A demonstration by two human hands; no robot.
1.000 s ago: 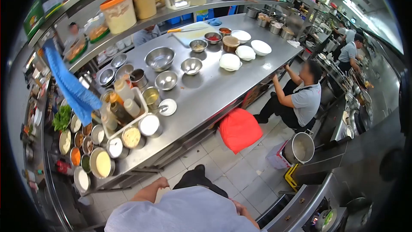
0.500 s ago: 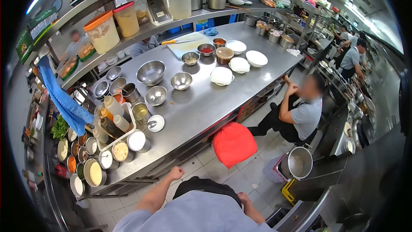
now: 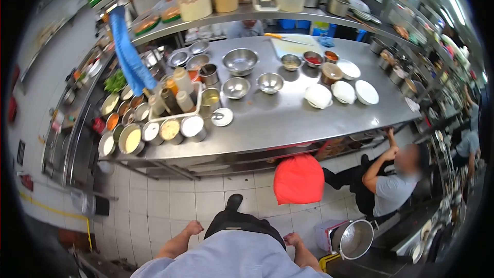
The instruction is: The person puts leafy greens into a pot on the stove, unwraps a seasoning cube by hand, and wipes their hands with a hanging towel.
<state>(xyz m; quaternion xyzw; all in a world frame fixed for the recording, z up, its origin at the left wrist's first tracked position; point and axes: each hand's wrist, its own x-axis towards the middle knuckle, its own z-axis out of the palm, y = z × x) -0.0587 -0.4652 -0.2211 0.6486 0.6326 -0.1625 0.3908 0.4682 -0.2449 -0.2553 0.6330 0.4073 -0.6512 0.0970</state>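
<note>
My left hand [image 3: 194,227] hangs at my side above the tiled floor, its fingers curled, and what it holds, if anything, is hidden. On the other side of my body, my right hand [image 3: 292,239] is also curled, near a pot [image 3: 355,239]. Neither touches the steel table [image 3: 247,136] in front of me. A red covered seat or bag [image 3: 298,180] stands by the table's lower shelf. Metal bowls [image 3: 240,62], white bowls [image 3: 367,92] and a cutting board [image 3: 296,46] with an orange-handled knife [image 3: 288,38] are on the table.
A person [image 3: 391,180] crouches or sits low at the table's right end. Several sauce containers [image 3: 132,140] and a bottle tray [image 3: 198,104] line the left end. A blue towel [image 3: 128,54] hangs from the shelf [image 3: 231,18]. More people work at far right.
The view has swung left, so the table looks more level and the left wall shows. One foot has come forward, and both my hands hang lower in the frame.
</note>
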